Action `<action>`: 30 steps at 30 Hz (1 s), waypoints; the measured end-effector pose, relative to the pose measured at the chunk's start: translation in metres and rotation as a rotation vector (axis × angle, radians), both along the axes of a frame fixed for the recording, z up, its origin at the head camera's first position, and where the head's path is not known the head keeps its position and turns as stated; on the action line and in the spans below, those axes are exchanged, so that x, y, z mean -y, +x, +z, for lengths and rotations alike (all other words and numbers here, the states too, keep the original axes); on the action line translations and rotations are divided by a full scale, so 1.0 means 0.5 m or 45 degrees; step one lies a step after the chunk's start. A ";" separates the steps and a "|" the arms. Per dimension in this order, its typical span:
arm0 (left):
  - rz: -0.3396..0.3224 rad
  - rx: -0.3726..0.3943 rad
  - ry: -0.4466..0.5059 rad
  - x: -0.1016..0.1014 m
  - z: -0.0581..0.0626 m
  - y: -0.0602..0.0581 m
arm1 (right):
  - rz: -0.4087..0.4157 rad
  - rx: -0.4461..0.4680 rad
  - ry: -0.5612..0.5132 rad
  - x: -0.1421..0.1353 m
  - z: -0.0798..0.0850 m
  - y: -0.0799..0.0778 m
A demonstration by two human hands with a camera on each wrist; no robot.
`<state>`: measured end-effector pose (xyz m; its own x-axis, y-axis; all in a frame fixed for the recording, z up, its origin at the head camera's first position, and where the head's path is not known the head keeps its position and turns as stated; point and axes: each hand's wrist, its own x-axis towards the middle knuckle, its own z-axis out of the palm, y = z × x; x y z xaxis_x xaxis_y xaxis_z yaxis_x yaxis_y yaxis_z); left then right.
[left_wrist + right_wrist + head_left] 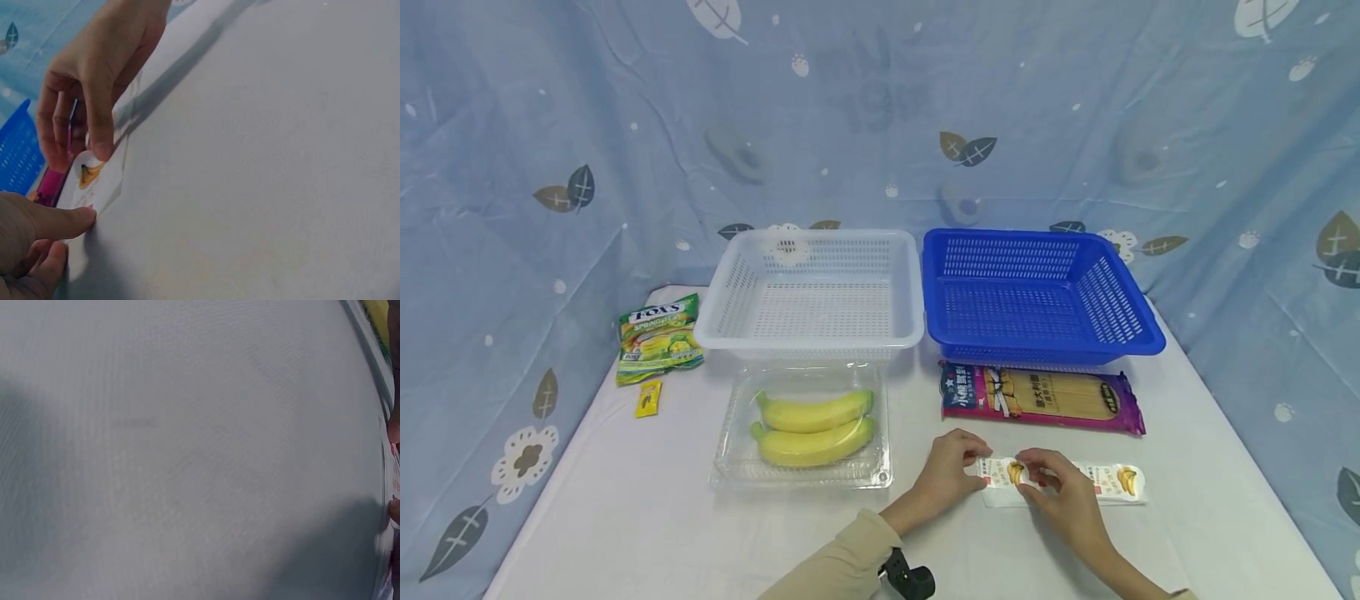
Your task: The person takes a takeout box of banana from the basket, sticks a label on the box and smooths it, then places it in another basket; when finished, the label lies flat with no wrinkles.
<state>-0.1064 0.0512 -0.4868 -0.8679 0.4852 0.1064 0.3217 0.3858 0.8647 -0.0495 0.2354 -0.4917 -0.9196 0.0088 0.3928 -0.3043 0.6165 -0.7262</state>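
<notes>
A white sticker label (1000, 472) with a banana picture lies over a translucent backing sheet (1002, 499) at the front right. My left hand (945, 477) pinches its left end between thumb and fingers. At the rounded right end, beside the banana picture, my right hand (1070, 502) pinches the same label. In the left wrist view the label (94, 172) spans the gap between the left hand (31, 228) and the right hand (100, 75). A second banana label (1122, 481) shows to the right of my right hand. The right wrist view catches only fingertips (394, 428) at its edge.
Two bananas (816, 429) sit inside a clear plastic box (880, 462). Behind are a white basket (808, 343) and a blue basket (1045, 346). A spaghetti pack (1045, 398) lies before the blue one. A candy bag (658, 340) and small yellow packet (648, 398) lie left.
</notes>
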 end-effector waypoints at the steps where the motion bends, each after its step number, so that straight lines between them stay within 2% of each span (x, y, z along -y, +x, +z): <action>1: 0.001 -0.003 0.000 0.000 -0.001 0.000 | 0.000 0.014 -0.007 -0.001 -0.001 0.000; 7: 0.002 -0.133 -0.092 0.002 -0.003 0.002 | -0.007 0.138 -0.097 -0.011 -0.005 -0.002; 11: -0.011 -0.197 -0.131 0.005 -0.001 0.002 | 0.037 0.118 -0.076 -0.014 -0.005 -0.003; 16: -0.025 -0.148 -0.101 0.012 -0.001 -0.001 | 0.084 0.060 -0.020 -0.015 -0.005 -0.006; 21: -0.039 -0.082 -0.059 0.013 -0.002 -0.005 | 0.083 -0.014 0.018 -0.018 -0.008 -0.008; 24: -0.047 -0.067 -0.055 0.012 -0.001 -0.007 | 0.143 0.020 -0.115 -0.027 -0.011 -0.007; 30: -0.042 -0.083 -0.112 0.015 0.002 -0.008 | 0.360 0.280 -0.516 -0.068 -0.018 -0.011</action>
<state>-0.1103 0.0439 -0.4855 -0.8439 0.5234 0.1176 0.3898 0.4476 0.8048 -0.0552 0.2693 -0.5008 -0.9683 -0.1400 0.2070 -0.2314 0.1895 -0.9542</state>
